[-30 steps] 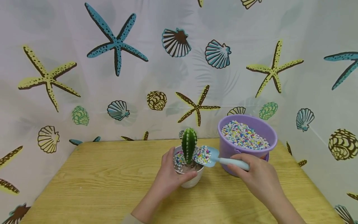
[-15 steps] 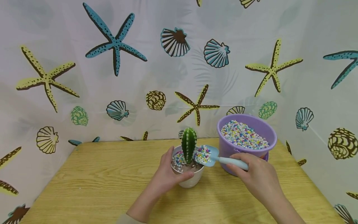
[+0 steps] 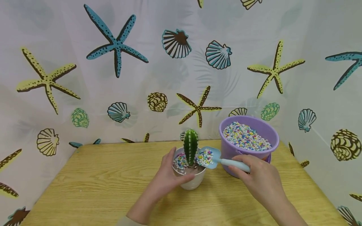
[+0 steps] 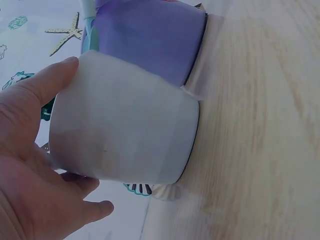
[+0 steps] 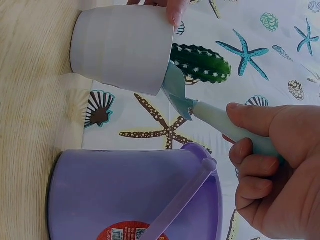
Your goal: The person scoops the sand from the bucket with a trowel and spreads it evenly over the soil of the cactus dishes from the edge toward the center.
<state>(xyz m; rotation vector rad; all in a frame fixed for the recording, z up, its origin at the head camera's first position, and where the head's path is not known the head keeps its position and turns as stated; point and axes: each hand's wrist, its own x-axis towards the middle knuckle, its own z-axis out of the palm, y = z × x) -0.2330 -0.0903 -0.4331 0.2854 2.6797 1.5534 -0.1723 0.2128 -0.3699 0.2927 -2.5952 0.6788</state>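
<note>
A small white plant pot (image 3: 192,182) stands on the table with an upright green cactus (image 3: 191,147) in it. Colored pebbles (image 3: 180,160) lie in its left part; grey-brown fill shows at the front. My left hand (image 3: 168,176) holds the pot from the left, thumb at the near rim. In the left wrist view, the thumb and fingers (image 4: 92,214) go round the pot (image 4: 125,120). My right hand (image 3: 261,174) grips the handle of a light blue trowel (image 3: 216,157). Its blade, loaded with pebbles, lies over the pot's right rim beside the cactus.
Right behind the pot stands a purple bucket (image 3: 234,153) full of colored pebbles (image 3: 246,136); its handle (image 5: 180,200) hangs down in the right wrist view. A curtain (image 3: 135,84) printed with starfish and shells encloses the back and sides of the wooden table (image 3: 113,182).
My left hand and the pot have shifted very slightly left. The trowel stays at the pot's right rim, still bearing pebbles, and the right hand hardly moves.
</note>
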